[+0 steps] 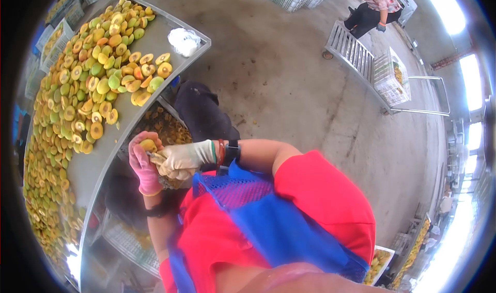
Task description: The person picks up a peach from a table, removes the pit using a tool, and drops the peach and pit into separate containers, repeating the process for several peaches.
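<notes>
Fisheye head view looks steeply down, close over the table (106, 153).

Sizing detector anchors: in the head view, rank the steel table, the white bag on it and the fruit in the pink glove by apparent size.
1. steel table: largest by far.
2. white bag.
3. fruit held by the left hand: looks smallest, but it is nearer the camera than the bag, so the order of 2 and 3 is unsure.

The grey metal table (157, 37) is heaped with yellow, orange and green fruit halves (88, 81). At its edge a pink-gloved left hand (143, 166) and a white-gloved right hand (181, 159) meet around a yellow piece (148, 145). Beside the table are a red shirt (320, 200), a blue mesh apron (232, 189) and a black watch (232, 151).
</notes>
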A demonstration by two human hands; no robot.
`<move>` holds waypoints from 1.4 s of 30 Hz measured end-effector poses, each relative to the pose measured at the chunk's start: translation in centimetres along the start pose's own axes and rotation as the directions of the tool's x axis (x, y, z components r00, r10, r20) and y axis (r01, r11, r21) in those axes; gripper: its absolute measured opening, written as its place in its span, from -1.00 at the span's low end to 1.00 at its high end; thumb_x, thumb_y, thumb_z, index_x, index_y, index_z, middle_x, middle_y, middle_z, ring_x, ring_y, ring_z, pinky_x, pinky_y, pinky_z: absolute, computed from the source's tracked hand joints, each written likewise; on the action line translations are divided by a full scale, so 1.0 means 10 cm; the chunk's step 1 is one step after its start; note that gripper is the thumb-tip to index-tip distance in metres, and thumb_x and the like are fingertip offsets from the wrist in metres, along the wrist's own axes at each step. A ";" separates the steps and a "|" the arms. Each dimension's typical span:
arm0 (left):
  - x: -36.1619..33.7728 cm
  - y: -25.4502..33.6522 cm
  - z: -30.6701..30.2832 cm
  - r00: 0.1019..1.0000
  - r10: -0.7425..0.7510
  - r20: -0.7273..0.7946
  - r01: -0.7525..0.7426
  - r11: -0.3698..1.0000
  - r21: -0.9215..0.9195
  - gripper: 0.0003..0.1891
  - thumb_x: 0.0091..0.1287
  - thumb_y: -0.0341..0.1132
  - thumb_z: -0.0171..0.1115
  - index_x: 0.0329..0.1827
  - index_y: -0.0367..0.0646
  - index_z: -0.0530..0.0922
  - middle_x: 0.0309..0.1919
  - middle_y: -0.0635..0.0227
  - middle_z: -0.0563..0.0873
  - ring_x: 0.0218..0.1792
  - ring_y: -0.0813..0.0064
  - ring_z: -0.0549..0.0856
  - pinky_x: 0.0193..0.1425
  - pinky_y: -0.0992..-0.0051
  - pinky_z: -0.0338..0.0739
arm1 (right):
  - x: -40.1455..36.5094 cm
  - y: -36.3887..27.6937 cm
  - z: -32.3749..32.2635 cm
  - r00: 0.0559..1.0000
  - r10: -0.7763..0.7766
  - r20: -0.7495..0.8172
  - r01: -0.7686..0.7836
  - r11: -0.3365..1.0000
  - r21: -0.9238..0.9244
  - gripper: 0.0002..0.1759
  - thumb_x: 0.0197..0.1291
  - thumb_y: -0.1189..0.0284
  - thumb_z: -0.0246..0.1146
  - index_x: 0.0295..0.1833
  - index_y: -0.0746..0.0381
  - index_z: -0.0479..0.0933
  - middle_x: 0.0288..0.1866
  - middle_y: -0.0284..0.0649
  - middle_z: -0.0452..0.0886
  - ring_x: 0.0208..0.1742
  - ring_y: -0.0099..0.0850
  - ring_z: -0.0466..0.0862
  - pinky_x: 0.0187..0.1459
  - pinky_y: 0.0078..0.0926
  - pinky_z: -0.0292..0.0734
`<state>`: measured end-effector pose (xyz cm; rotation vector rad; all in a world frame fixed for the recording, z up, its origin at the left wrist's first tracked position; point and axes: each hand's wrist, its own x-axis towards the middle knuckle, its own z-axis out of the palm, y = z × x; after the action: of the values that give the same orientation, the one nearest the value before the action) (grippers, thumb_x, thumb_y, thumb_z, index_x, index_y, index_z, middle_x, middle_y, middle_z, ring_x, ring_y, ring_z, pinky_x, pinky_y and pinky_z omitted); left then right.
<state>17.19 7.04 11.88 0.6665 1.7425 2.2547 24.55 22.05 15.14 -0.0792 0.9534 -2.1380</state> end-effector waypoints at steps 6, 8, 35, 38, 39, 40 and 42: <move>0.00 0.13 0.00 0.981 -0.090 0.172 0.085 0.996 0.036 -0.44 0.61 0.14 -0.08 0.14 -0.27 0.50 -0.14 0.22 0.71 -0.27 0.47 0.67 -0.09 0.46 0.61 | 0.00 0.11 -0.18 0.981 0.029 0.194 -0.068 0.979 0.194 -0.77 0.40 0.47 0.13 -0.35 -0.04 0.34 -0.60 -0.66 0.17 -0.70 -0.80 0.21 -0.71 -0.71 0.03; -0.01 0.12 0.03 0.990 -0.125 0.067 0.123 0.992 0.031 -0.43 0.61 0.16 -0.10 0.14 -0.26 0.50 -0.15 0.23 0.71 -0.26 0.47 0.66 -0.07 0.45 0.60 | 0.05 0.13 -0.14 0.995 0.001 0.095 -0.016 0.987 0.162 -0.78 0.40 0.44 0.14 -0.34 -0.04 0.35 -0.60 -0.66 0.18 -0.70 -0.80 0.21 -0.70 -0.71 0.04; 0.11 -0.07 -0.89 0.937 -0.199 -0.287 0.174 0.979 -0.109 -0.56 0.53 -0.07 0.20 0.31 -0.14 0.46 0.06 0.24 0.68 0.00 0.43 0.68 0.09 0.48 0.65 | 0.71 0.86 -0.90 0.824 -0.516 -0.235 -0.096 0.282 -0.955 -0.68 0.00 0.43 0.29 -0.11 0.35 0.60 -0.31 0.10 0.72 -0.17 0.05 0.76 -0.17 -0.08 0.61; 0.06 -0.12 -0.71 0.905 -0.287 -0.315 0.252 0.956 -0.149 -0.61 0.51 -0.12 0.25 0.28 -0.08 0.48 0.03 0.28 0.69 -0.05 0.46 0.70 0.02 0.49 0.65 | 0.68 0.87 -0.86 0.780 -0.586 -0.219 -0.077 0.258 -0.963 -0.70 0.06 0.42 0.27 -0.08 0.33 0.55 -0.33 0.08 0.71 -0.20 0.06 0.75 -0.20 -0.05 0.59; 0.05 -0.15 -0.64 0.908 -0.275 -0.315 0.248 0.961 -0.124 -0.61 0.50 -0.13 0.26 0.28 -0.08 0.48 0.03 0.28 0.69 -0.06 0.47 0.70 0.02 0.49 0.65 | 0.66 0.87 -0.87 0.755 -0.632 -0.176 -0.005 0.262 -0.965 -0.72 0.09 0.42 0.25 -0.08 0.30 0.53 -0.35 0.07 0.71 -0.21 0.07 0.75 -0.22 -0.04 0.58; 0.04 -0.16 -0.61 0.911 -0.265 -0.316 0.249 0.964 -0.093 -0.62 0.50 -0.14 0.26 0.27 -0.07 0.48 0.03 0.28 0.70 -0.06 0.47 0.70 0.01 0.49 0.65 | 0.66 0.86 -0.89 0.724 -0.677 -0.134 0.072 0.267 -0.961 -0.75 0.12 0.43 0.24 -0.08 0.28 0.51 -0.36 0.06 0.71 -0.23 0.07 0.75 -0.23 -0.03 0.57; 0.04 -0.16 -0.52 0.914 -0.258 -0.313 0.241 0.966 -0.093 -0.62 0.50 -0.16 0.26 0.28 -0.08 0.48 0.02 0.30 0.69 -0.08 0.49 0.70 0.01 0.49 0.63 | 0.58 0.83 -0.82 0.653 -0.736 -0.180 -0.012 0.227 -0.974 -0.76 0.14 0.42 0.24 -0.08 0.27 0.51 -0.35 0.06 0.71 -0.23 0.07 0.75 -0.23 -0.03 0.57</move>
<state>14.17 3.21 9.42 0.0532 1.7769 2.3131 22.92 19.67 2.44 -0.2016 2.8590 -1.6354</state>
